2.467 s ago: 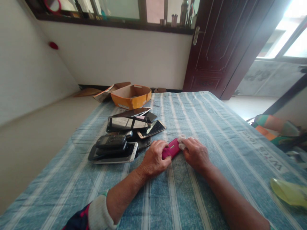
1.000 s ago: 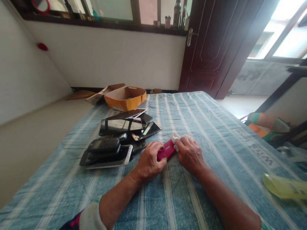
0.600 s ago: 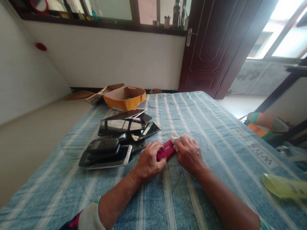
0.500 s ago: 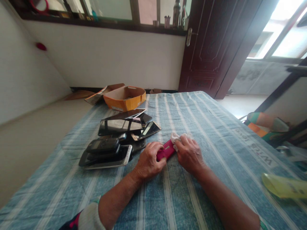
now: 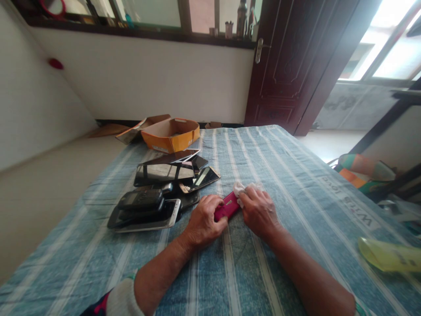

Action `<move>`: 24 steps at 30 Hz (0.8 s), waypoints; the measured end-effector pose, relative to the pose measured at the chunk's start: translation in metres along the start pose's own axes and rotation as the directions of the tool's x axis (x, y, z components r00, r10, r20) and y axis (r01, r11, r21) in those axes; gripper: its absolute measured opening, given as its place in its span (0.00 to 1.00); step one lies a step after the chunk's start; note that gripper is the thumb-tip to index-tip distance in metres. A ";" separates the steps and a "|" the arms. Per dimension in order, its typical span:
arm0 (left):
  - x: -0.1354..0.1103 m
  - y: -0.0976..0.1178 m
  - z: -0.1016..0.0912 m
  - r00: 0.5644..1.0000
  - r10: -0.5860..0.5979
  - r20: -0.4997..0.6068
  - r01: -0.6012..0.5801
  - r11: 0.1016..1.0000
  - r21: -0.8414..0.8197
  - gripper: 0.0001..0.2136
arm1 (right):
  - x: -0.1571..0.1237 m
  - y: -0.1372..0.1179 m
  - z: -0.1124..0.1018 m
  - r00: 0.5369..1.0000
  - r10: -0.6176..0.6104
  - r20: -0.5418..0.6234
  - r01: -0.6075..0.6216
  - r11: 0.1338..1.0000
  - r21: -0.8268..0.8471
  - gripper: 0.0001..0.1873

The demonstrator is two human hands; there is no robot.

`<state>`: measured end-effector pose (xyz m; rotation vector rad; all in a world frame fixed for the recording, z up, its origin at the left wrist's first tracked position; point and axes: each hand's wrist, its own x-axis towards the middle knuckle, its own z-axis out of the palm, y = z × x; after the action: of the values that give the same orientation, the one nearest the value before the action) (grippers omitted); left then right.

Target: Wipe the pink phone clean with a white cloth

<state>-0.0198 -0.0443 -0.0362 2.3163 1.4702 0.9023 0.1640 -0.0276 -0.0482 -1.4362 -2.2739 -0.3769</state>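
A pink phone (image 5: 227, 206) lies on the blue striped cloth (image 5: 296, 175) in the middle of the table. My left hand (image 5: 204, 221) is curled round its near end, holding it down. My right hand (image 5: 258, 213) is closed on a small white cloth (image 5: 239, 188) and presses it against the far end of the pink phone. Only a short stretch of the phone shows between my two hands.
A heap of several dark phones (image 5: 161, 186) lies just left of my hands. An orange cardboard box (image 5: 171, 134) sits at the table's far left edge. A yellow-green object (image 5: 388, 256) rests at the right edge. A dark wooden door (image 5: 296, 66) stands behind.
Since 2.5 s ago the view has shifted slightly; my hands and the pink phone sit a little further left. My right hand with the white cloth has barely moved on the phone.
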 end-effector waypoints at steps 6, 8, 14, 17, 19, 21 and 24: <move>0.000 0.000 0.001 1.000 0.002 0.000 -0.002 1.000 -0.002 0.10 | 0.000 0.000 0.000 1.000 -0.011 -0.010 0.011 1.000 -0.005 0.05; 0.000 -0.001 0.001 1.000 0.001 -0.001 -0.001 1.000 -0.002 0.10 | 0.000 0.001 0.000 1.000 -0.009 -0.009 0.009 1.000 -0.007 0.05; 0.000 0.000 0.000 1.000 0.000 0.009 0.000 1.000 -0.005 0.10 | 0.000 0.001 0.002 1.000 -0.012 -0.019 0.011 1.000 -0.008 0.06; 0.000 0.001 -0.001 1.000 -0.004 0.015 0.004 1.000 -0.004 0.10 | 0.000 0.001 0.002 1.000 -0.014 -0.023 0.014 1.000 -0.009 0.06; 0.000 0.001 -0.001 1.000 -0.006 0.015 0.006 1.000 -0.006 0.10 | 0.000 0.001 0.002 1.000 -0.014 -0.022 0.014 1.000 -0.009 0.05; 0.000 0.001 -0.001 1.000 -0.008 0.016 0.008 1.000 -0.008 0.10 | 0.000 0.001 0.002 1.000 -0.014 -0.021 0.014 1.000 -0.009 0.05; 0.000 0.001 0.000 1.000 -0.008 0.011 0.008 1.000 -0.003 0.10 | 0.000 0.001 0.002 1.000 -0.011 -0.022 0.010 1.000 -0.008 0.05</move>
<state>-0.0194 -0.0447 -0.0355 2.3082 1.4711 0.8876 0.1644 -0.0265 -0.0494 -1.4177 -2.2660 -0.4033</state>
